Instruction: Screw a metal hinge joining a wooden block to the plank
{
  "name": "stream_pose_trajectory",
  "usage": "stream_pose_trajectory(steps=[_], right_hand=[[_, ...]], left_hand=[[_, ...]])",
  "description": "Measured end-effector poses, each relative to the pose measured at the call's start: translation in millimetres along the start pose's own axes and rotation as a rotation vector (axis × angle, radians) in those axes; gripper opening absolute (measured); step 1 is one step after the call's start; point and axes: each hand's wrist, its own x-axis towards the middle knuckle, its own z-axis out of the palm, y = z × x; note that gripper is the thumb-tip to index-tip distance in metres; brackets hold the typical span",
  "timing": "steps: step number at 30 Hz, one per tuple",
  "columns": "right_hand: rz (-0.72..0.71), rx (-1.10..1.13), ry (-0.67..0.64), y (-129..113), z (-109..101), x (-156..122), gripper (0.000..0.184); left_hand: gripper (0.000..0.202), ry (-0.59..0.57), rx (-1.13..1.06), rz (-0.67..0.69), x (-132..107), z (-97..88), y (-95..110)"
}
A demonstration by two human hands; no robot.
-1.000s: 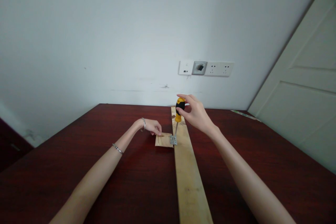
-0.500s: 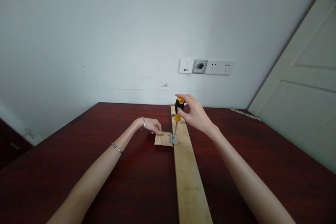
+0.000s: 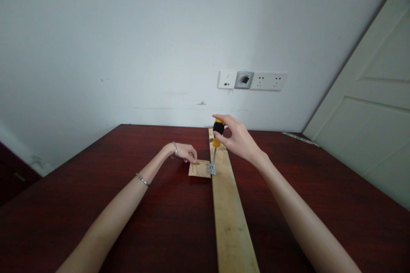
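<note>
A long pale wooden plank [image 3: 229, 213] lies on the dark red table [image 3: 128, 204], running away from me. A small wooden block [image 3: 198, 169] sits against its left side, joined by a small metal hinge [image 3: 211, 169]. My right hand [image 3: 237, 138] grips the yellow and black handle of a screwdriver [image 3: 218, 130], held upright with its tip on the hinge. My left hand [image 3: 187, 152] rests with curled fingers pressing on the far edge of the small block.
A white wall stands behind the table with a row of sockets and a switch [image 3: 252, 80]. A white door [image 3: 368, 115] is at the right. A thin strip [image 3: 299, 137] lies at the table's far right edge.
The fingers of my right hand have shifted a little round the screwdriver handle, and the handle has leaned slightly left. The left hand and the wood stay put.
</note>
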Motion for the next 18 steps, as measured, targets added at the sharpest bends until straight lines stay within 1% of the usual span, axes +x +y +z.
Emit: stream_pose_trajectory(steps=[5,7,12,15,18], right_hand=[[0.102,-0.074,0.003,1.9,1.0,-0.9,0.041],[0.099,-0.064,0.01,2.2,1.2,-0.7,0.042],[0.056,-0.028,0.028,-0.2,0.2,-0.2,0.05],[0.055,-0.052,0.026,-0.4,0.0,-0.2,0.046],[0.083,-0.099,0.039,2.1,0.6,-0.1,0.042]], left_hand=[[0.048,0.004,0.0,0.003,2.0,0.6,-2.3],[0.047,0.004,0.001,0.003,2.9,0.7,-3.4],[0.047,0.008,0.001,0.011,3.1,0.6,-5.1],[0.047,0.006,0.005,0.014,2.6,0.5,-5.3],[0.047,0.002,0.01,0.015,2.2,0.5,-5.1]])
